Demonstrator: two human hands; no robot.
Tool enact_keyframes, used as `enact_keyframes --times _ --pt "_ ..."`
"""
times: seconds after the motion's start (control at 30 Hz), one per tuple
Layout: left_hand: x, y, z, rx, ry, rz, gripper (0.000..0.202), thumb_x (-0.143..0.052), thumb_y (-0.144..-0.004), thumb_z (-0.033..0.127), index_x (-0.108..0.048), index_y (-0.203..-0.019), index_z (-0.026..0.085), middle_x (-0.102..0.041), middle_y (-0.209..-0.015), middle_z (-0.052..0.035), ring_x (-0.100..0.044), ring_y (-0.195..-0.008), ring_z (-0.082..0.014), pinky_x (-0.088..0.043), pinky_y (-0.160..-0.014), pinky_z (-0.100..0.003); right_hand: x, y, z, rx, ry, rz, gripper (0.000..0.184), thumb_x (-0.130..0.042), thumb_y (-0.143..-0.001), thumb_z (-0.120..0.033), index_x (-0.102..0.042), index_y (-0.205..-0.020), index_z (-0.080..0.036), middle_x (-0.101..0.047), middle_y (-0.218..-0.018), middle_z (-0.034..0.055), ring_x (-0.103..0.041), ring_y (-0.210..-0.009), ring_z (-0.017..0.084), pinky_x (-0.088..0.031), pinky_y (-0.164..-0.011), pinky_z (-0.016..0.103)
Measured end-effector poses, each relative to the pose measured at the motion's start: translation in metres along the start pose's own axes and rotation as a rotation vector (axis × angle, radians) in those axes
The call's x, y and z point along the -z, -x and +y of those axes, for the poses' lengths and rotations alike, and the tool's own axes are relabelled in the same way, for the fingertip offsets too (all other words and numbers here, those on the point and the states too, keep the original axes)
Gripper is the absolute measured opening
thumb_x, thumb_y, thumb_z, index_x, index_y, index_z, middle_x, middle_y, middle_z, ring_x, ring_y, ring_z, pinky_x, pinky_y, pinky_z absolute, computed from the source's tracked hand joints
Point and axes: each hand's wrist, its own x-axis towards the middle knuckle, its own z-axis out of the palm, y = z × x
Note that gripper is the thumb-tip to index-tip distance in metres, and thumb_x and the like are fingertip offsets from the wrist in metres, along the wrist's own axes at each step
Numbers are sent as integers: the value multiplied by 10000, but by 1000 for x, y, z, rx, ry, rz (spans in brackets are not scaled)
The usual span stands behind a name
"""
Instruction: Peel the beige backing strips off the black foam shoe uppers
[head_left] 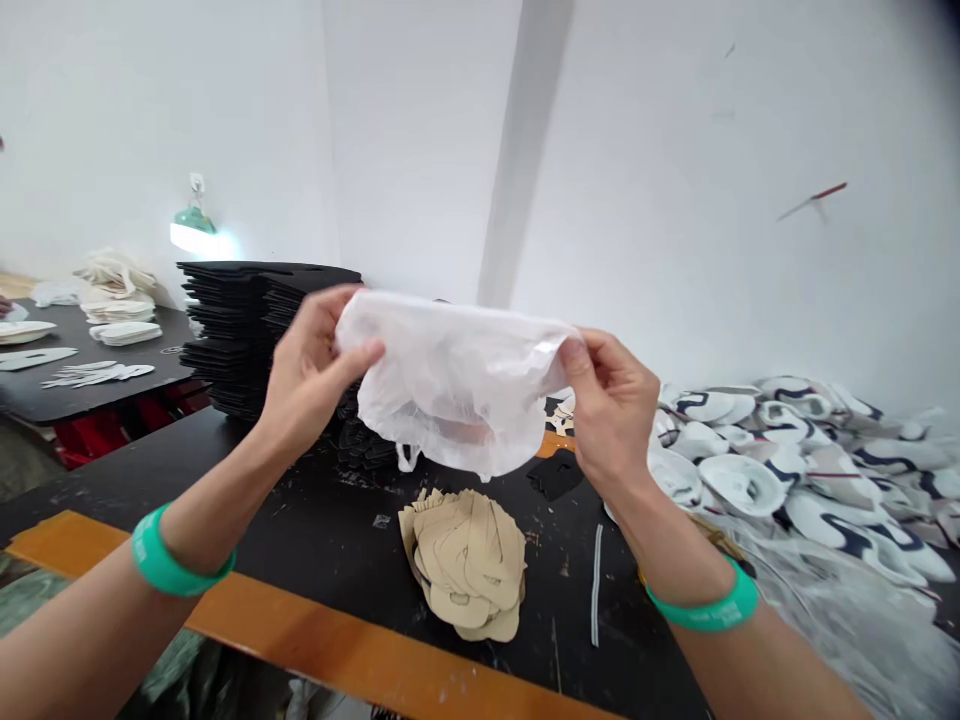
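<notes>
A thin white plastic bag (457, 380) is stretched between my two hands above the black table. My left hand (319, 350) pinches its left upper corner, thumb in front and fingers behind. At the right upper corner, my right hand (607, 400) grips the bag between thumb and fingers. The bag sags in the middle and looks partly see-through near its lower edge. Below it on the table lies a loose pile of tan cut-out pieces (469, 565). A thin grey-white strip (597, 585) lies right of that pile.
Tall stacks of black cut sheets (232, 330) stand behind my left hand. White and navy shoe uppers (795, 450) are heaped at the right beside clear plastic (840, 610). Another table (82, 395) at the left holds white pieces. An orange board (300, 625) runs along the front edge.
</notes>
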Motion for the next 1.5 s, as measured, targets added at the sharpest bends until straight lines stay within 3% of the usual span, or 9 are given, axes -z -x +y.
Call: enact_keyframes --times 0.13,0.27,0.33,0.43,0.57,0.77,0.97,1.2,1.5 --pt "12 63 -9 481 126 -259 789 -777 -625 532 -505 -1319 275 -542 -1331 -62 -530 -1163 -296 -507 -850 -274 -20 56 -9 -74 -224 -404 117 -568 -908 -291 -680 -902 -259 -553 -1261 21 -558 -1112 186 -474 -955 376" --pt "8 110 -16 769 412 -401 652 -776 -581 603 -602 -1101 252 -666 -994 -42 -624 -859 -223 -510 -684 -247 -51 115 -8 34 -352 -821 126 -617 -873 -283 -693 -807 -207 -573 -1195 57 -568 -1106 174 -474 -978 339" --pt "6 121 -16 854 413 -334 372 -794 -645 451 -585 -850 221 -618 -756 17 -570 -656 -120 -458 -575 -185 -60 135 -9 114 -350 -826 156 -620 -872 -294 -683 -773 -191 -607 -1095 66 -597 -1052 158 -491 -952 300" --pt "10 129 -13 982 450 -94 353 -778 -675 350 -459 -763 224 -556 -654 63 -513 -529 -83 -415 -473 -164 -53 147 -14 200 -276 -776 102 -627 -867 -284 -669 -915 -204 -614 -1132 78 -599 -1078 166 -484 -971 306" --pt "22 135 -17 1044 543 104 420 -790 -634 332 -433 -846 263 -611 -742 67 -571 -535 -120 -477 -463 -206 -22 156 -15 258 -88 -663 561 -715 -797 -336 -493 -1307 -267 -493 -1341 107 -465 -1263 268 -412 -1062 433" --pt "22 151 -23 1015 657 133 405 -754 -661 229 -451 -926 267 -653 -846 34 -627 -584 -147 -527 -531 -239 0 182 12 -146 225 -561 904 -756 -744 -422 -221 -1468 -343 -215 -1527 92 -240 -1396 348 -283 -1116 573" --pt "13 163 -21 975 731 119 472 -756 -624 146 -437 -957 248 -653 -863 -10 -648 -626 -185 -539 -563 -280 -12 191 31 -298 350 -581 687 -606 -854 -293 -272 -1454 -316 -289 -1505 51 -192 -1425 279 -255 -1145 536" --pt "14 177 -21 974 769 229 452 -715 -592 96 -430 -909 245 -633 -790 24 -622 -577 -148 -503 -543 -229 -19 187 47 -318 397 -515 331 -542 -859 -276 -582 -1188 -265 -400 -1431 63 -238 -1401 291 -297 -1110 548" --pt "26 190 -13 978 800 333 440 -695 -577 82 -410 -871 245 -623 -767 27 -635 -592 -158 -488 -528 -204 -31 180 35 -370 319 -519 330 -522 -818 -189 -618 -1124 -266 -409 -1421 53 -302 -1378 264 -302 -1119 517"
